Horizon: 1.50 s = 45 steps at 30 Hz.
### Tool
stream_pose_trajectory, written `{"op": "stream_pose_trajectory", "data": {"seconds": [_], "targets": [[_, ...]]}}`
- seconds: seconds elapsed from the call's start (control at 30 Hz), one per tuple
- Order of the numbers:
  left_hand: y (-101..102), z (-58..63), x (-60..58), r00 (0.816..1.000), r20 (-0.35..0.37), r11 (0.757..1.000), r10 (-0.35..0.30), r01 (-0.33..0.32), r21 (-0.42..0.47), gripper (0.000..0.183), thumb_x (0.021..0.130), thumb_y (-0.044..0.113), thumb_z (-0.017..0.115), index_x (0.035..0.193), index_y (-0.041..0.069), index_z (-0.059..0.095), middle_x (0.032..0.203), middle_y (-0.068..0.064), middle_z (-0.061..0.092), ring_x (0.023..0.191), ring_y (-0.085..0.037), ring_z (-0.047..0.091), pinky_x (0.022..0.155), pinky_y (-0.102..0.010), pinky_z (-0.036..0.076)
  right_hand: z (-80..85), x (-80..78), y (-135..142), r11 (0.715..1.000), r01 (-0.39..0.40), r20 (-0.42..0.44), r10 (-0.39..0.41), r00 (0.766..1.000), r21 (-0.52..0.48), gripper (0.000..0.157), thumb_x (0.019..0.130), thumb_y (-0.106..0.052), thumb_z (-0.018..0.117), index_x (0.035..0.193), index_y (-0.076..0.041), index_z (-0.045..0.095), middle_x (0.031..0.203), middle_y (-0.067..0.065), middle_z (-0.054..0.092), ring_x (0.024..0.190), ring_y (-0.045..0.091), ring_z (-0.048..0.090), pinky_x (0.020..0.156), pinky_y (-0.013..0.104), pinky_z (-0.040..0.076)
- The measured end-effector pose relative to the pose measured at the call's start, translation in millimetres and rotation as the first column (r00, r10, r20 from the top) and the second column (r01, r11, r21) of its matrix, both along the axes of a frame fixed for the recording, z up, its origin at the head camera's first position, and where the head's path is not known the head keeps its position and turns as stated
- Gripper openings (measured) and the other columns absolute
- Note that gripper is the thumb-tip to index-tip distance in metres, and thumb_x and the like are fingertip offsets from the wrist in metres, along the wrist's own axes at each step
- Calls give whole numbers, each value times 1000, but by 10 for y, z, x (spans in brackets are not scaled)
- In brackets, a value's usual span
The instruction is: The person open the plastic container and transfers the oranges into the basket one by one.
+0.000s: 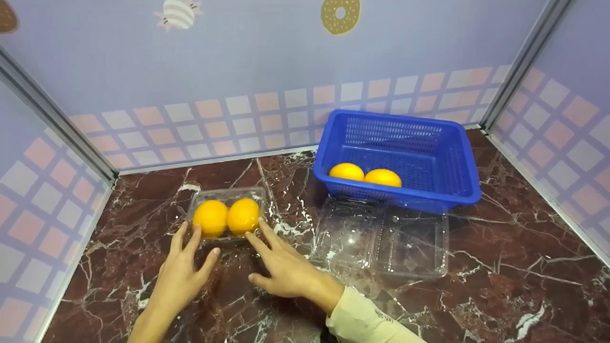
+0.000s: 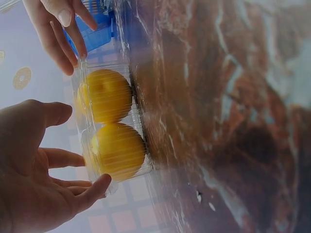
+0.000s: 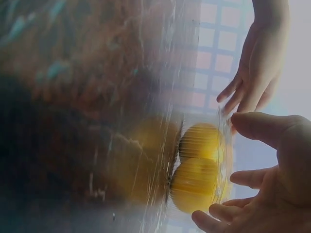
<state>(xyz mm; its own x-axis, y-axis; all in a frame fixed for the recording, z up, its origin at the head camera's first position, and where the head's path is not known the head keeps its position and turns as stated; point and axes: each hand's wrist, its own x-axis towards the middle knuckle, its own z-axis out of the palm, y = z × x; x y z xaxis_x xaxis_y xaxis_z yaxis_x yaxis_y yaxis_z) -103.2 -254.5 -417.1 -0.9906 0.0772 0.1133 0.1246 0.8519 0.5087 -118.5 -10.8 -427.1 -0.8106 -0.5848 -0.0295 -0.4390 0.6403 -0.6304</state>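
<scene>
Left hand [image 1: 181,271] spread, fingertips at the near left corner of the box [image 1: 228,192]; right hand [image 1: 286,269] also spread, fingertips at its near right corner; neither pinches anything; box is clear, sits on the left part of the bench [image 1: 505,300], holds two oranges [image 1: 210,218] side by side; second box [image 1: 350,238], clear, lies opened out to the right; blue basket [image 1: 395,117] just behind it, two more oranges [image 1: 347,171] along its near wall.
</scene>
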Motion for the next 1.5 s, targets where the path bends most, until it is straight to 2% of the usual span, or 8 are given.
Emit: {"op": "stream_pose_trajectory", "data": {"seconds": [0.17, 0.37, 0.5, 0.83, 1.2, 1.5], "targets": [[19, -3, 7, 1000, -9, 1000, -1, 1, -2, 73, 107, 33, 64, 160, -8, 35, 169, -36, 17, 136, -64, 47, 102, -77, 47, 1, 4, 4, 1000, 13, 28, -13, 1000, -7, 87, 102, -34, 71, 171, -18, 20, 179, 11, -6, 157, 39, 31, 127, 52, 31], [18, 3, 1, 1000, -4, 1000, -2, 2, -12, 72, 107, 34, 64, 158, -10, 37, 168, -37, 19, 144, -64, 36, 108, -82, 36, 6, 4, 3, 1000, 22, 45, -23, 999, 21, 86, 103, -36, 69, 171, -19, 20, 178, 9, -8, 157, 37, 33, 125, 50, 35], [19, 21, 3, 1000, -15, 1000, -3, 3, -6, 70, 107, 32, 65, 157, -10, 38, 168, -38, 20, 148, -63, 31, 111, -82, 33, 10, 5, 6, 999, 24, 41, -26, 999, 30, 85, 103, -37, 69, 171, -18, 21, 179, 9, -6, 157, 36, 33, 125, 49, 35], [55, 36, 61, 998, -64, 999, -15, 12, -41, 67, 105, 30, 68, 154, -10, 45, 161, -39, 32, 141, -64, 38, 106, -81, 39, 15, 41, 82, 1000, -2, 8, 2, 1000, 14, 83, 103, -33, 70, 169, -11, 25, 178, 16, -1, 158, 36, 30, 128, 47, 30], [148, 41, 157, 990, -138, 999, -39, 34, -39, 59, 100, 21, 76, 145, -10, 55, 149, -35, 43, 128, -57, 49, 101, -72, 48, 65, 84, 240, 999, 15, 34, -16, 999, 33, 79, 104, -35, 68, 168, -12, 28, 178, 11, -1, 159, 35, 30, 128, 50, 28], [245, 112, 234, 995, -83, 994, -63, 56, -89, 60, 99, 24, 76, 146, -5, 55, 163, -28, 42, 128, -48, 49, 99, -69, 50, 79, 140, 406, 999, 3, 25, -4, 1000, 32, 78, 104, -34, 67, 168, -13, 28, 179, 8, 0, 159, 35, 30, 128, 52, 28]]}}
